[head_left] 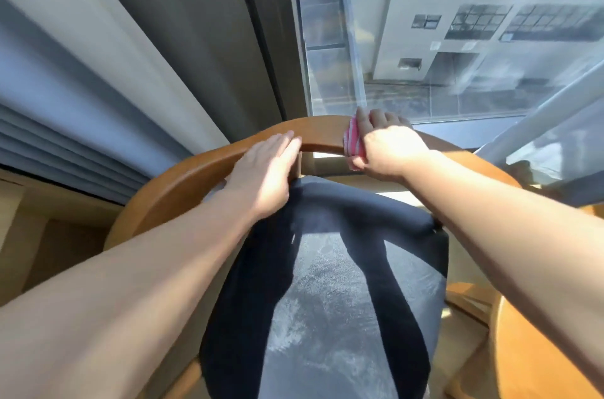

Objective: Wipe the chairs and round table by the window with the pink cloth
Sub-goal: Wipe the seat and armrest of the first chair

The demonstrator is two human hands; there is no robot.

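Head view, the only view supplied: we note the chair [183, 189] directly below the camera, its curved wooden top rail [323, 129] running between both hands; the dark seat cushion [343, 284] lies below the wrists.

The right hand [389, 150] is wrapped over the rail, fingers curled down the far side and thumb beneath; it grips the pink cloth [353, 140], which is bunched between palm and wood and shows only as a striped fold just left of the knuckles.

The left hand [264, 176] lies flat on the rail, fingers straight and together, holding nothing; it sits near the cloth hand, with a bare stretch of rail between them.

Beyond the fingertips we record the window [425, 39]; left of the left hand hangs a curtain [98, 72].

Handling, in our judgement: the cloth is soft, light and limp, so it will conform to the rounded rail; it is best held wadded under the palm, as here, so that no edge trails. The rail looks smooth and stiff, so a wrapped grip should slide along it readily; the flat hand serves to steady the chair.

We cannot confirm the round table from this frame.
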